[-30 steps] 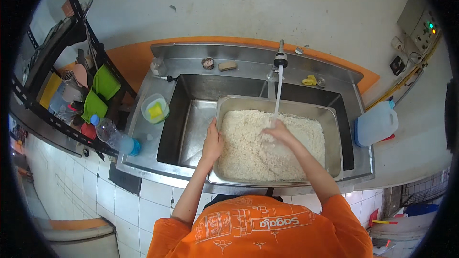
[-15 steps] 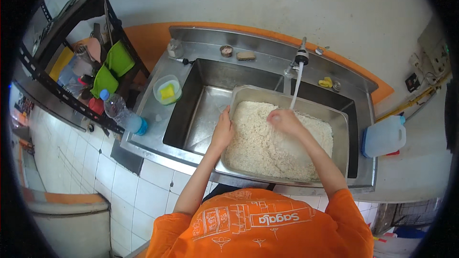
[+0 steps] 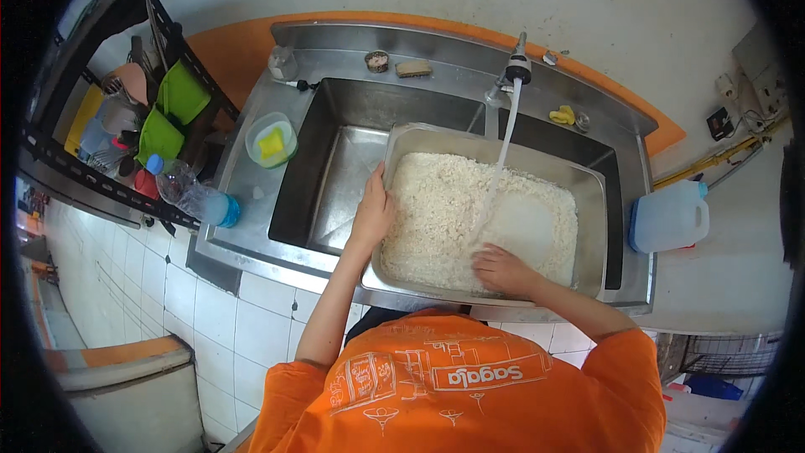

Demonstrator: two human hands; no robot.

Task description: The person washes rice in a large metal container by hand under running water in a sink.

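At the left, a clear bottle (image 3: pixel 189 190) lies on the counter, near a bowl (image 3: pixel 286 154) holding a yellow sponge (image 3: pixel 271 143). The left hand (image 3: pixel 373 211) rests at the left rim of a metal pan (image 3: pixel 592 226), fingers nearly together; whether they clamp it I cannot tell. The pan sits mostly over the right basin, with rice (image 3: pixel 432 201) and cloudy water (image 3: pixel 521 226) inside. A tap stream (image 3: pixel 501 159) falls just beyond the right hand (image 3: pixel 503 272), whose slightly bent fingers touch the rice near the pan's near side; I cannot tell whether they grip any. A jug (image 3: pixel 669 216) stands far right.

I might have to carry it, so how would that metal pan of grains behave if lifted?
The metal pan is probably heavy, loaded with grains and cloudy water. Being metal, it would likely stay stiff. That pooled water could slosh if tilted.
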